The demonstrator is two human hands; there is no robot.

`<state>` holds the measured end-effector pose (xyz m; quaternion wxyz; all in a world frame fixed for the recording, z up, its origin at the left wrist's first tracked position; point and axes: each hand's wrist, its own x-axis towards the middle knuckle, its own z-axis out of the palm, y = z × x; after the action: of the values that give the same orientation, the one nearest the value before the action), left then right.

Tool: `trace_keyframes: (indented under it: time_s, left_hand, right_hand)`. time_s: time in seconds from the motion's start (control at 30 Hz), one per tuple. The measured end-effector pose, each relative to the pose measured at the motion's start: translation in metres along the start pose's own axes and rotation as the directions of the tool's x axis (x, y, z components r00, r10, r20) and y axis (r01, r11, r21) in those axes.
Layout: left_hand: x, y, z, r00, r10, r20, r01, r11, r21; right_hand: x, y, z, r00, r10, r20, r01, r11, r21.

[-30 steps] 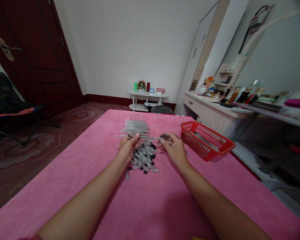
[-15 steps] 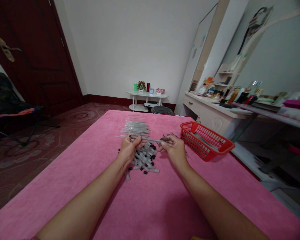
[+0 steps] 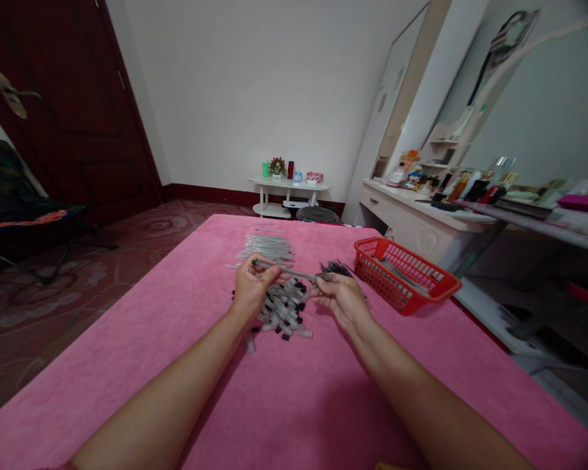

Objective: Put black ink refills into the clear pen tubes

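Observation:
Between my two hands is a thin pen [image 3: 298, 273] with a greyish clear barrel and a dark left end, held above the cloth and sloping down to the right. My left hand [image 3: 253, 286] pinches it near the dark end. The fingers of my right hand [image 3: 342, 297] are closed around its right tip, which they hide. Below and between the hands lies a heap of clear pen caps [image 3: 280, 312] with black pieces among them. Beyond my left hand are stacked clear pen barrels [image 3: 267, 247]. A bundle of thin dark sticks [image 3: 337, 267], perhaps refills, lies behind my right hand.
A red plastic basket [image 3: 402, 277] with several pen-like sticks inside stands to the right on the pink cloth [image 3: 284, 405]. Past the table's right side is a dresser [image 3: 424, 222] crowded with bottles. A small white shelf [image 3: 289, 184] stands by the far wall.
The pen's left end has risen a little, so it slopes more. My right hand has turned and dropped slightly, and more of the dark sticks behind it shows.

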<state>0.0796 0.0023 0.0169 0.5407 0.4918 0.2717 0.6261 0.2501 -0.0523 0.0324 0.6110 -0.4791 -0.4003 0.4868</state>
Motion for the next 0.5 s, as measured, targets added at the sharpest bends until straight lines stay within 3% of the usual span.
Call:
trace_keyframes:
  time_s: [0.13, 0.3, 0.4, 0.5]
  left_hand:
    - [-0.001, -0.003, 0.004, 0.996, -0.076, -0.056, 0.070, 0.992, -0.108]
    - [-0.002, -0.004, 0.011, 0.971, -0.212, -0.108, 0.183, 0.956, -0.231]
    - [0.000, -0.003, 0.010, 0.974, -0.209, -0.083, 0.187, 0.958, -0.218]
    - [0.002, -0.001, 0.004, 0.987, -0.153, -0.041, 0.146, 0.979, -0.146]
  right_hand:
    - [-0.003, 0.003, 0.005, 0.987, -0.149, -0.053, 0.147, 0.988, -0.049]
    - [-0.006, 0.000, 0.009, 0.935, -0.343, -0.089, 0.329, 0.933, -0.144]
    - [-0.005, -0.001, 0.008, 0.939, -0.341, -0.050, 0.330, 0.931, -0.156]
    - [-0.004, -0.004, 0.004, 0.968, -0.249, -0.011, 0.245, 0.959, -0.142]
